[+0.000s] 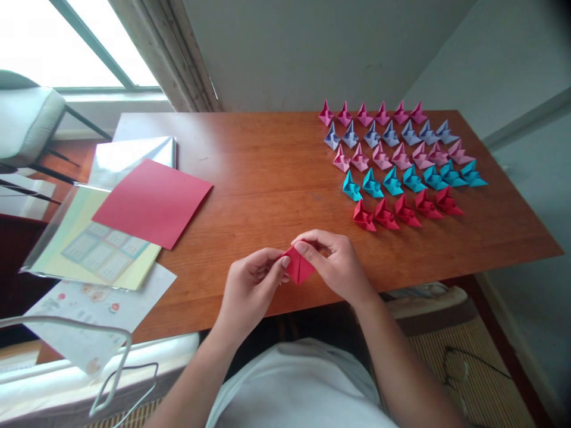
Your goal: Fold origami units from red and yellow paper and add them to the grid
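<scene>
Between my hands is a small folded piece of red paper (300,268), its lower corner pointing toward me and a crease down its middle. My left hand (255,282) pinches its left corner between thumb and fingers. At the top and right edge, my right hand (334,261) grips it, thumb on the near face. The paper is above the table's front edge. Just beyond my right hand stands a row of red folded paper figures (405,211), with rows of turquoise figures (392,181), pink figures (400,156), lavender figures (390,135) and magenta figures (382,114) behind.
A red sheet (154,202) lies on the left over a plastic packet of pale paper (53,238). Near it are a printed white sheet (134,303) and a shiny packet (134,151). The wooden table (259,178) meets the wall; a chair (31,125) stands beyond its left side.
</scene>
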The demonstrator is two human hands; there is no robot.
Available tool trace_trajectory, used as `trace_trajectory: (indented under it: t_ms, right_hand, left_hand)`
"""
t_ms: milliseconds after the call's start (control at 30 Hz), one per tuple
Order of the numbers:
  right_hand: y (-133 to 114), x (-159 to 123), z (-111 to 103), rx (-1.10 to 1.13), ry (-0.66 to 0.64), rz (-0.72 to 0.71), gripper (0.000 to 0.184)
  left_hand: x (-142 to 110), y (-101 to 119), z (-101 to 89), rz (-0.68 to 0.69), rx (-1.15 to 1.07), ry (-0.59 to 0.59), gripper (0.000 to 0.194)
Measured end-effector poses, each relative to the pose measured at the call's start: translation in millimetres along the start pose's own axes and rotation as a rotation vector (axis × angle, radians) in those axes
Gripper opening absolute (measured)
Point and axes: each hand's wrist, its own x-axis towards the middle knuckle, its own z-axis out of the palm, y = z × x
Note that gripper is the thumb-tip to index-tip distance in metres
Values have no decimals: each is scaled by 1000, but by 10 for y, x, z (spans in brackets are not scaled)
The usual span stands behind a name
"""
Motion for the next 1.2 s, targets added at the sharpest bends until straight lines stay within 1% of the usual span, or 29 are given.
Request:
trace_trajectory:
  t_ms: [100,200,267,400,467,533,600,667,767,867,933,1067,1200]
  right_hand:
    - [47,21,-6,9,4,24,21]
    - [96,42,-14,-59,30,0,17]
    - [123,65,-17,-140,48,-44,14]
    - [169,138,-13,-311,41,-132,10]
    - [190,175,-4,-392,16,-159,10]
    - [210,204,8,-480,-2,-193,11]
    - [228,224,20,-565,-6,-234,12]
    - [242,234,29,-625,-6,-269,13]
    - [252,233,38,-656,3,-299,11]
    - [249,224,48,-679,17,-315,10]
    - [248,219,54,-697,12,-322,11]
    - [248,211,22,-719,-48,-361,16]
    - [222,205,-95,-711,-175,-401,14]
  left_hand:
    - [15,-30,-25,30,55,105,17]
    - [49,-75,-60,95,166,143,19]
    - [85,-107,-93,188,370,153,19]
    - [177,-148,-157,430,884,176,21]
    - [221,-158,-175,499,1042,171,20]
    - [257,-166,-183,542,1151,169,19]
    - [281,-178,-188,594,1196,167,20]
    - [295,-194,-197,663,1181,148,20]
    - [304,-220,-219,753,1135,62,19]
    - [314,-232,-236,773,1107,-30,19]
    - [324,-230,-239,793,1096,-62,20]
    - [337,-213,-239,867,1122,-89,21]
    - [332,-200,-260,901,1169,-118,22]
